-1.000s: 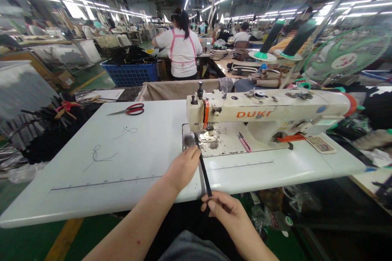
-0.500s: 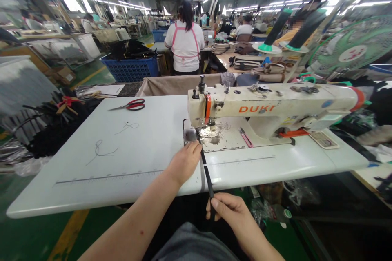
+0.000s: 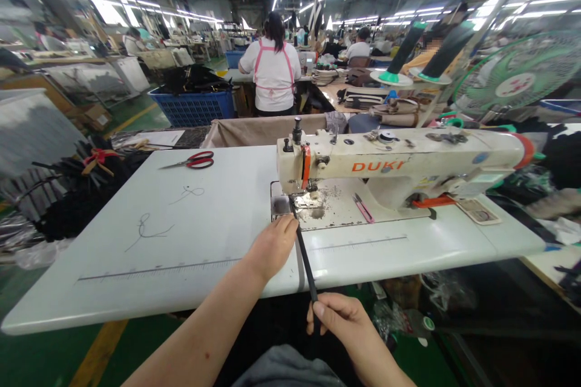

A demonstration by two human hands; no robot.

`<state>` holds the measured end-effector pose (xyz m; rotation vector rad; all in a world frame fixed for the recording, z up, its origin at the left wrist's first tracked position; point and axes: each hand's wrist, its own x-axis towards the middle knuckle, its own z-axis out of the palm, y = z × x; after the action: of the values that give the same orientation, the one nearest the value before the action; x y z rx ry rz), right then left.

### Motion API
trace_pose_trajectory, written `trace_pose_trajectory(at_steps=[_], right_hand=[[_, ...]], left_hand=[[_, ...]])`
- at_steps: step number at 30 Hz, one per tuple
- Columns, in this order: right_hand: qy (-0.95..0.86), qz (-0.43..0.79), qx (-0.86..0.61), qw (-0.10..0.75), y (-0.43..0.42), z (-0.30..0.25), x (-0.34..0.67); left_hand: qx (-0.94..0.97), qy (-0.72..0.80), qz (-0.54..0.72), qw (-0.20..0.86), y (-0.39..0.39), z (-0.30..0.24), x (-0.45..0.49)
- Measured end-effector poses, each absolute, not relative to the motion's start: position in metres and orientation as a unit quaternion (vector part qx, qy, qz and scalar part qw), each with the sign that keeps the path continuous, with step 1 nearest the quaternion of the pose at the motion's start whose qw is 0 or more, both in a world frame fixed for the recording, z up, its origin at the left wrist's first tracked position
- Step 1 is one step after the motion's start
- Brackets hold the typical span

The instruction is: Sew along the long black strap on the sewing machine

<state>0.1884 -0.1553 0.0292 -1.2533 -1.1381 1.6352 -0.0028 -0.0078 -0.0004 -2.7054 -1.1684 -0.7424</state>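
Note:
A narrow black strap [image 3: 307, 260] runs from under the presser foot of the sewing machine [image 3: 336, 160] down over the table's front edge. My left hand [image 3: 275, 246] is closed on the strap just in front of the needle area, fingertips together at its left side. Below the table edge, my right hand [image 3: 339, 317] pinches the lower length between thumb and fingers. The machine head hides the strap's far end. Pink-handled thread snips [image 3: 364, 208] lie on the machine bed, right of the needle.
Red-handled scissors [image 3: 200, 160] and loose thread [image 3: 147, 230] lie on the white table [image 3: 227, 193]. Black strips [image 3: 68, 193] are bundled at the left. Behind the table are a cloth-lined bin [image 3: 254, 131], a blue crate [image 3: 195, 106] and a co-worker [image 3: 275, 75]. A fan [image 3: 517, 81] stands right.
The pale mark on the strap between my hands no longer shows. Both hands keep nearly the same places and grips. The camera view has shifted slightly.

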Motion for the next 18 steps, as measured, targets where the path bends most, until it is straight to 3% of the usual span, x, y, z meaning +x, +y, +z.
trace_pose_trajectory(at_steps=[18], right_hand=[[-0.406, 0.669, -0.473, 0.406, -0.1573, 0.031, 0.1879]], left_hand=[[-0.883, -0.393, -0.248, 0.061, -0.0077, 0.0004, -0.0002]])
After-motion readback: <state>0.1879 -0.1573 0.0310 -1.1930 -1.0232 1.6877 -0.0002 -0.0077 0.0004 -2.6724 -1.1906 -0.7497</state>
